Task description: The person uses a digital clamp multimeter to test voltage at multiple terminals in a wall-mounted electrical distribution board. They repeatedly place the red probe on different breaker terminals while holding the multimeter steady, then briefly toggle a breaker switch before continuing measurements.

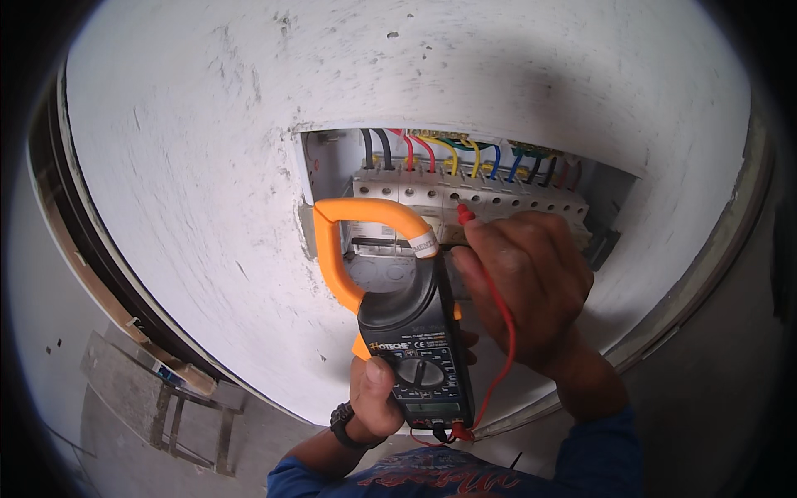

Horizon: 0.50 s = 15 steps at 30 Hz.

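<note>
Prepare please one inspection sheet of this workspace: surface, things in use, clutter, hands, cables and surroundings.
Surface: white wall, scuffed and pitted, with a recessed breaker box.
Things in use: black-and-orange clamp meter; red probe, its tip at the breaker row; contact cannot be told.
Clutter: nothing seen around the meter.
Hands: left hand grips the meter; right hand holds the probe.
Cables: black, red, yellow and blue wires enter the breakers from above; a red lead hangs in a curve below the right hand.
Surroundings: wooden stand at lower left.
</note>
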{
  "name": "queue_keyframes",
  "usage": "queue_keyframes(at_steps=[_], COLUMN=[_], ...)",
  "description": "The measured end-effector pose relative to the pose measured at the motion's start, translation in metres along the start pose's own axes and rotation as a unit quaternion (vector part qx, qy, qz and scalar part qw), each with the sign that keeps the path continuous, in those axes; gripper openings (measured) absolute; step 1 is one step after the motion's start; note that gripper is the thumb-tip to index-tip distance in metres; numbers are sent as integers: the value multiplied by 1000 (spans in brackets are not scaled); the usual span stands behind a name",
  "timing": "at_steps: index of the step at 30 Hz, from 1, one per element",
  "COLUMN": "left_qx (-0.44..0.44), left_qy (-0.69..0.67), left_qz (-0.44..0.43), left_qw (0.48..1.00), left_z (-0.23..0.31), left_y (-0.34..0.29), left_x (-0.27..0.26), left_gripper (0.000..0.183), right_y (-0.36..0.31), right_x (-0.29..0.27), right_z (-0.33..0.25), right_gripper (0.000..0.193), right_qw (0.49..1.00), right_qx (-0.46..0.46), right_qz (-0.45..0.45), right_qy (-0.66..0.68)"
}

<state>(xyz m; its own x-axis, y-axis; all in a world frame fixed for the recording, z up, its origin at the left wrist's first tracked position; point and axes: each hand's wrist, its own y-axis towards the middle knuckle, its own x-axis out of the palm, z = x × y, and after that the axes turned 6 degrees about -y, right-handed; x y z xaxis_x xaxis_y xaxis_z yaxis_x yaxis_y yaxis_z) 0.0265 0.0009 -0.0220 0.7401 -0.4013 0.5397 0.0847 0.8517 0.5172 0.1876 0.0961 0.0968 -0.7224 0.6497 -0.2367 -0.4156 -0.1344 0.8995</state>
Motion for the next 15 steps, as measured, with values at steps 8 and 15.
queue_keyframes(at_steps=[8,15], left_qx=[-5,-4], left_qy=[5,22], left_qz=[-13,-8], left_qw=[1000,1000], left_z=[4,6], left_y=[2,2], left_x=[1,5], left_gripper=[99,98], right_y=[0,-1], right_x=[0,9], right_z=[2,5], right_gripper=[35,33], right_qw=[1000,998], right_qx=[-11,-32], right_qz=[2,52], right_qy=[-7,-30])
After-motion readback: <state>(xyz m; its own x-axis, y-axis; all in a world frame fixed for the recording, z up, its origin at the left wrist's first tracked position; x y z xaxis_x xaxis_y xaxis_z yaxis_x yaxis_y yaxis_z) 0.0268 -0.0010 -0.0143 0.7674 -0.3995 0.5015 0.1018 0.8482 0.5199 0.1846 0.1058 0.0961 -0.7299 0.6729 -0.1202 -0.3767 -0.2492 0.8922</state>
